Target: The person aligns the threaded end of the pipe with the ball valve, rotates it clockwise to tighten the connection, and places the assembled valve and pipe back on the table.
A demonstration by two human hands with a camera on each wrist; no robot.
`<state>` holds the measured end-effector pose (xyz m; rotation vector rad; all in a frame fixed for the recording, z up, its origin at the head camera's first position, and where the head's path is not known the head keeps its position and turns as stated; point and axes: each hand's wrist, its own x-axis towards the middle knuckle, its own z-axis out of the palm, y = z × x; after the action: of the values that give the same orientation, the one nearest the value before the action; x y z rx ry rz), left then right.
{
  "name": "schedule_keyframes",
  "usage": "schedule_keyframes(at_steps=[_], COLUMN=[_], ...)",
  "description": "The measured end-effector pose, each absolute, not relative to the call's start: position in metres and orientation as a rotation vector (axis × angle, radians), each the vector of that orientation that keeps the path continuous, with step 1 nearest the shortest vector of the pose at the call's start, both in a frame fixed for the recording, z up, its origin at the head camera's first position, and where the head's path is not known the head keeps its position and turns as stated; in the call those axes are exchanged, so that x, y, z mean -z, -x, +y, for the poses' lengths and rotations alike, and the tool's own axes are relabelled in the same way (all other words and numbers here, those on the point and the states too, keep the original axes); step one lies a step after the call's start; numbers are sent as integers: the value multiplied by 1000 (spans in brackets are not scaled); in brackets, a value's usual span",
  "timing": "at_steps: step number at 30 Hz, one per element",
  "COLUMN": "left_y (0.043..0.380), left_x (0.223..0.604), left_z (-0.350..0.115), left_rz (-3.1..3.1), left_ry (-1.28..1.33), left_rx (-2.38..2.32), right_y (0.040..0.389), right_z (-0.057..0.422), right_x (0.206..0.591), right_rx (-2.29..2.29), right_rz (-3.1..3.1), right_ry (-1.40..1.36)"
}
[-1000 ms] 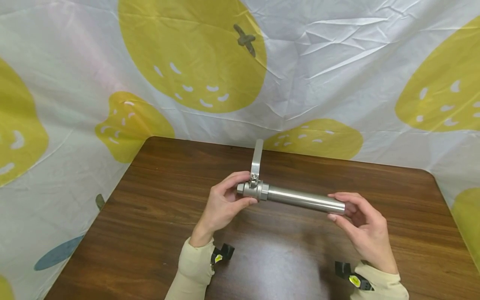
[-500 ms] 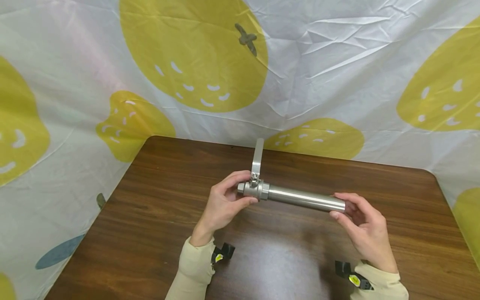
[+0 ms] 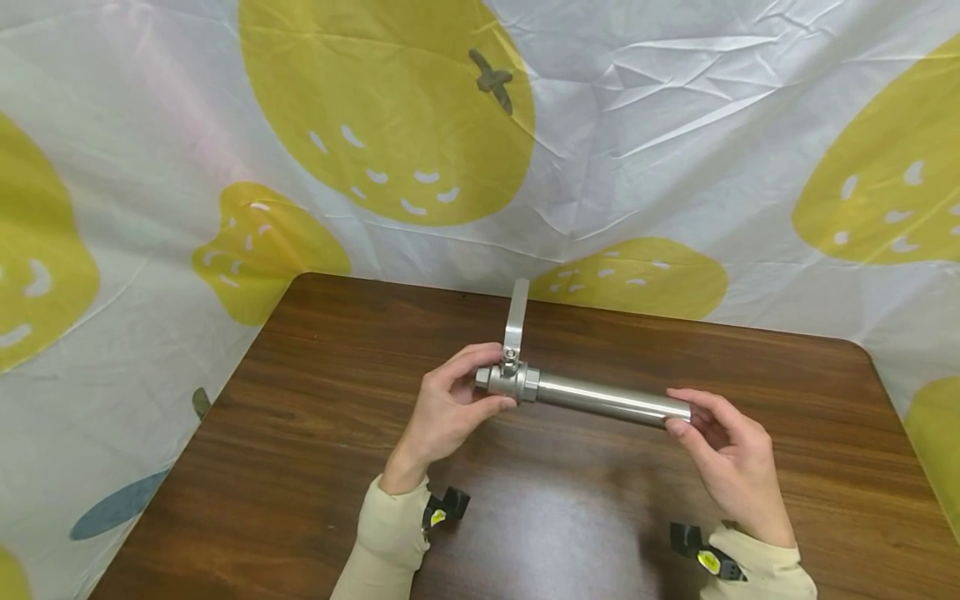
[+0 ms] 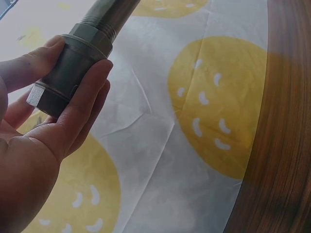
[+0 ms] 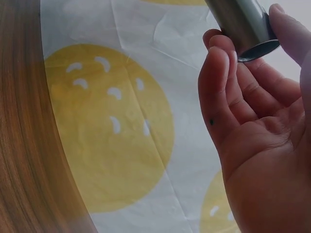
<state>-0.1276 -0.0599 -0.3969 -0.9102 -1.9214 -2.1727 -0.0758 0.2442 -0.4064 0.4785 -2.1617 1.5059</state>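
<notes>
A metal ball valve [image 3: 506, 381] is joined to a shiny steel pipe [image 3: 600, 397], and both are held above the table. My left hand [image 3: 446, 408] grips the valve body between thumb and fingers; the lever handle [image 3: 516, 317] points away from me. At the pipe's far right end, my right hand [image 3: 735, 454] pinches the rim with thumb and fingertips. The left wrist view shows the hex end [image 4: 41, 97] of the valve and threads where the pipe enters it. In the right wrist view the pipe's open end [image 5: 260, 50] faces my palm.
Beneath the hands lies a brown wood-grain table [image 3: 300, 433] with rounded far corners. A white cloth [image 3: 570, 125] with yellow fruit prints hangs behind and at both sides. Each wrist wears a black camera strap.
My right thumb and fingertips have shifted slightly towards the pipe's end. The left hand and the valve stay almost where they were.
</notes>
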Motion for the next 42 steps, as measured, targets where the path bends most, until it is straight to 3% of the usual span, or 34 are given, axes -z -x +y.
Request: schedule_keyframes(at_steps=[14,24,42], left_y=[128,127,128], left_x=[398,398,397], left_z=[-59,-59,-59], left_rz=[-1913,-1915,-1905], left_ry=[902,900,896], left_rx=[2181,2178,2202], right_y=[78,81,82], right_z=[243,240,243], right_x=[406,402,405], right_rx=[-1817,-1956,-1963], right_rz=[-1925,-1722,-1697], right_ry=[-587,-849,-884])
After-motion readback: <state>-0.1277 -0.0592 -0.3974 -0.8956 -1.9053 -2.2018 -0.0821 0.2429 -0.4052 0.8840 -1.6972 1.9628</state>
